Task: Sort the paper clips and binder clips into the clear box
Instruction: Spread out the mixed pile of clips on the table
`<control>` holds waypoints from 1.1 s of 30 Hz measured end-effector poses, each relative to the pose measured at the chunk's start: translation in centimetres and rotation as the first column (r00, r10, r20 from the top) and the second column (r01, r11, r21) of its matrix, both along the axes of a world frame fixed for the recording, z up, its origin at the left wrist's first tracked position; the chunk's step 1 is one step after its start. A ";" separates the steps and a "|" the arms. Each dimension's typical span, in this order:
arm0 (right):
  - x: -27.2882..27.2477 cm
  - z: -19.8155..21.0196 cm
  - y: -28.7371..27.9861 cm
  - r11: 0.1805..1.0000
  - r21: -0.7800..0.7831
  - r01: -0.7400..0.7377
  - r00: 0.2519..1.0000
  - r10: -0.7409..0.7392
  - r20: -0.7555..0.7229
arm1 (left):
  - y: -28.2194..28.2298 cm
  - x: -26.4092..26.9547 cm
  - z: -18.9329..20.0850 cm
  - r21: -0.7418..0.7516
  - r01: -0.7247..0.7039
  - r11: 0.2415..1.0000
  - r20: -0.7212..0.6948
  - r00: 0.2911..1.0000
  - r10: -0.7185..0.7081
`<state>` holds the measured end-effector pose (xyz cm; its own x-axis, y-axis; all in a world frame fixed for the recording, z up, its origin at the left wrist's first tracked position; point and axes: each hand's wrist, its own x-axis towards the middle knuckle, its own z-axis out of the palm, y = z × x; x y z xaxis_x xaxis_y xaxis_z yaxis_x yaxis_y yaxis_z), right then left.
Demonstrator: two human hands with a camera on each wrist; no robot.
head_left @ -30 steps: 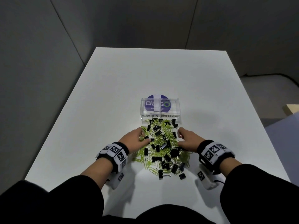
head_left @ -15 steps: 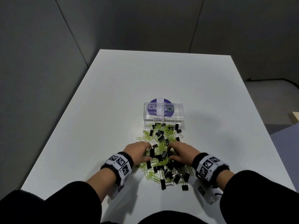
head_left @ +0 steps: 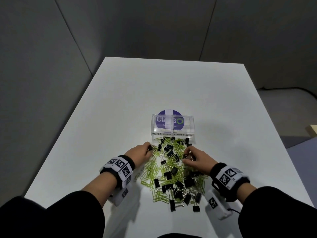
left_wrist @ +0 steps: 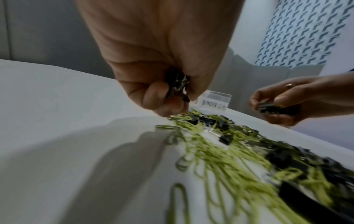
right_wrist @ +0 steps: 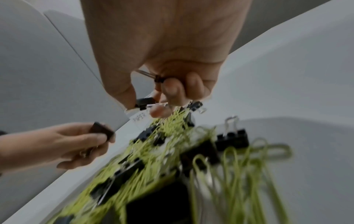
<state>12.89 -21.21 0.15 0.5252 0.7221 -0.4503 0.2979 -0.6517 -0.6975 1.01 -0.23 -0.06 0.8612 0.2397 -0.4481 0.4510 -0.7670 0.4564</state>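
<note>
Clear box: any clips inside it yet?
No. Both compartments of the clear box look empty in the head view; the clips lie piled on the table.

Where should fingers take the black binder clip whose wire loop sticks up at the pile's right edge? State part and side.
Probably the silver wire loop of that binder clip, pinched from above. The loop stands up free, while the black body sits low with green paper clips lying against its near side.

Right hand (right_wrist: 162, 60) at 12 o'clock pinches a black binder clip (right_wrist: 144, 103). Left hand (right_wrist: 63, 144) at 9 o'clock grips another. Green paper clips (right_wrist: 239, 166) spread toward 5 o'clock.
</note>
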 end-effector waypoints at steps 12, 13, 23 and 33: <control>7.1 -1.6 -1.9 0.929 -0.048 0.368 0.922 -0.358 0.144 | 3.7 2.7 -1.0 0.101 -0.164 0.981 0.082 0.984 0.156; 7.1 -1.8 -2.0 0.935 -0.067 0.348 0.926 -0.332 0.178 | 3.6 2.8 -1.2 0.099 -0.170 0.980 0.096 0.982 0.161; 7.4 -1.8 -3.9 0.889 -0.108 0.445 0.883 -0.416 0.215 | 3.1 1.8 -1.4 0.180 -0.104 0.978 0.197 0.978 0.068; 7.8 -1.9 0.1 0.923 -0.339 0.181 0.889 -0.007 0.457 | -0.4 1.5 -1.6 0.262 0.137 0.955 0.190 0.963 -0.191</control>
<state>20.74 -21.11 -1.76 0.7870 0.4901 -0.3747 0.4398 -0.8717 -0.2163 2.52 -0.59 -1.67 0.9660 0.1662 -0.1979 0.2234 -0.9220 0.3163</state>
